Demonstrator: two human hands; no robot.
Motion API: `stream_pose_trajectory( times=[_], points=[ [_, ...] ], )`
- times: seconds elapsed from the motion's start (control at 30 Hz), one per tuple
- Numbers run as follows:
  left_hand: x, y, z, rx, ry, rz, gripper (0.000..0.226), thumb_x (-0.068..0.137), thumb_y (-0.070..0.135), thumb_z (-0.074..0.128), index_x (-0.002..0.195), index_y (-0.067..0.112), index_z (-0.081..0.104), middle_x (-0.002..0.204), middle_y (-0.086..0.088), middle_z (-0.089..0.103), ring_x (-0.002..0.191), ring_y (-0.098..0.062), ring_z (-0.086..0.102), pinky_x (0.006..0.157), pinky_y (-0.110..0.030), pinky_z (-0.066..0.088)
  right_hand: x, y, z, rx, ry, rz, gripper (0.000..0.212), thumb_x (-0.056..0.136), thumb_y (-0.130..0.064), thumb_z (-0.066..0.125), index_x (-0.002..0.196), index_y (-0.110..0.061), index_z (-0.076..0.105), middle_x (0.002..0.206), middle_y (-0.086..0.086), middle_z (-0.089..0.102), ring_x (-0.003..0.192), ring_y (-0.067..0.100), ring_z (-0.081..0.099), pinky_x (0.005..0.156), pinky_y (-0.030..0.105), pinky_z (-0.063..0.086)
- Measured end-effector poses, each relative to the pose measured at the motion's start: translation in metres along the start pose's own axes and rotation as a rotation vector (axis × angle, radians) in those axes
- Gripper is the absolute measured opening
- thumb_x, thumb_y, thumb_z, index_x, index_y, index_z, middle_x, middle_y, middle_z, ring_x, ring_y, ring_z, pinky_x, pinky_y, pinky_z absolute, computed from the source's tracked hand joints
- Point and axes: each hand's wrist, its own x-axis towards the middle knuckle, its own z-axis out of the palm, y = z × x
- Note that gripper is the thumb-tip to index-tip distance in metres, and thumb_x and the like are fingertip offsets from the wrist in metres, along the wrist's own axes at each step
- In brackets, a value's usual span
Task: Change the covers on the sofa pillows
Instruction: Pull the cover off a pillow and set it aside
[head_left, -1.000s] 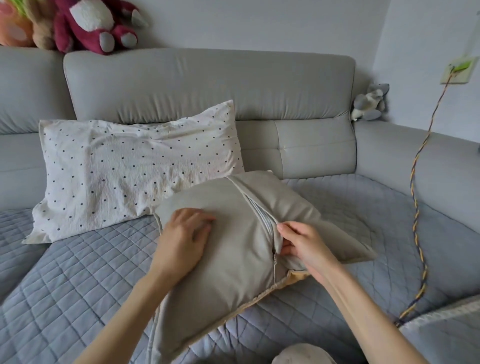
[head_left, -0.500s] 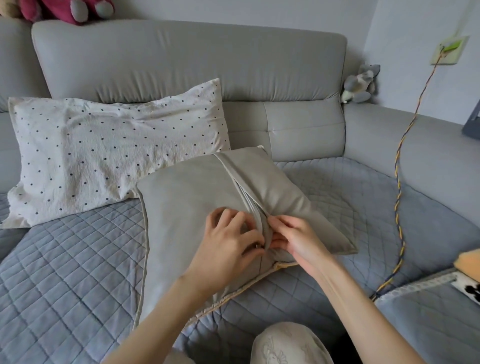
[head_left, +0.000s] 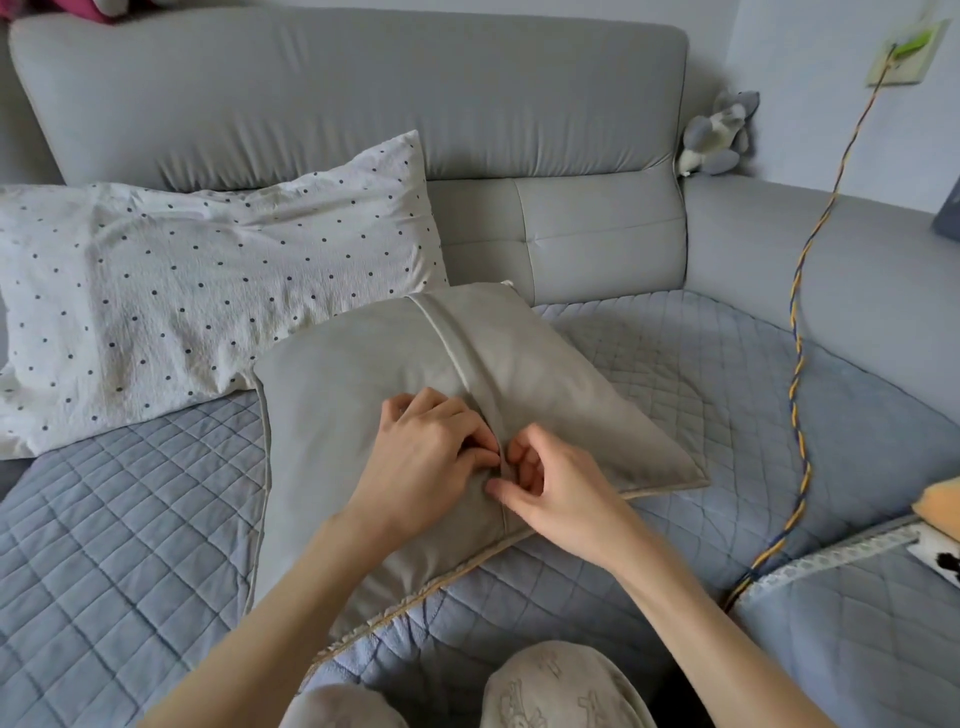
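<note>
Since 0.5 s ago the right hand has shifted a bit lower along the seam, thumb now curled in toward the flap; left hand sits about where it was, and the camera view has dipped, so only a sliver of the red plush is left at the upper left edge.

Head view: beige pillow lies at centre frame on the quilted blue-grey sofa cover, back side up w/ the flap seam running from upper centre down to the hands. Both hands meet at the seam's lower part: left fingers bent & pressing cloth beside it, right thumb & forefinger pinching the flap edge. Can't tell if a zip pull is held; too small.

Polka-dot pillow leans on the sofa back, left of frame, its corner touching the beige 1. Grey plush toy at upper right; twisted cord hangs down the right side. 2 knees at the bottom edge.
</note>
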Motion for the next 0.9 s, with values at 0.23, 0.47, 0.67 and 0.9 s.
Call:
stream_pose_trajectory(
  times=[0.23, 0.47, 0.67, 0.9],
  points=[
    [0.034, -0.011, -0.019, -0.151, -0.055, -0.160, 0.006, 0.082, 0.021, 0.066, 0.076, 0.022, 0.064, 0.082, 0.011, 0.056, 0.091, -0.017, 0.052, 0.086, -0.039, 0.042, 0.018, -0.006, -0.007, -0.043, -0.023, -0.063, 0.025, 0.086, -0.012, 0.051, 0.067, -0.015, 0.035, 0.055, -0.004, 0.036, 0.056, 0.012, 0.032, 0.056, 0.028, 0.025],
    [0.076, -0.053, -0.024, -0.225, 0.065, -0.432, 0.005, 0.085, 0.018, 0.065, 0.081, 0.019, 0.064, 0.091, -0.004, 0.067, 0.092, -0.026, 0.060, 0.089, -0.037, 0.045, 0.002, 0.010, -0.012, 0.199, -0.263, 0.085, 0.028, 0.083, -0.006, 0.055, 0.062, -0.010, 0.037, 0.055, -0.004, 0.037, 0.053, 0.009, 0.033, 0.056, 0.030, 0.028],
    [0.098, -0.066, -0.026, -0.206, 0.185, -0.445, 0.013, 0.086, 0.014, 0.064, 0.092, 0.002, 0.067, 0.083, -0.003, 0.058, 0.079, -0.016, 0.050, 0.064, -0.014, 0.028, 0.014, 0.000, -0.030, 0.044, -0.291, 0.030, 0.028, 0.088, -0.027, 0.061, 0.063, -0.014, 0.056, 0.057, -0.001, 0.061, 0.051, 0.012, 0.055, 0.057, 0.029, 0.047],
    [0.100, -0.076, -0.028, -0.305, 0.205, -0.444, 0.006, 0.088, 0.011, 0.062, 0.090, 0.006, 0.064, 0.083, 0.002, 0.059, 0.080, -0.013, 0.051, 0.065, -0.014, 0.031, 0.115, -0.043, 0.002, -0.409, 0.118, -0.092, 0.063, 0.083, -0.058, 0.054, 0.127, -0.013, 0.049, 0.130, 0.000, 0.047, 0.123, 0.020, 0.040, 0.101, 0.033, 0.030]
  ],
)
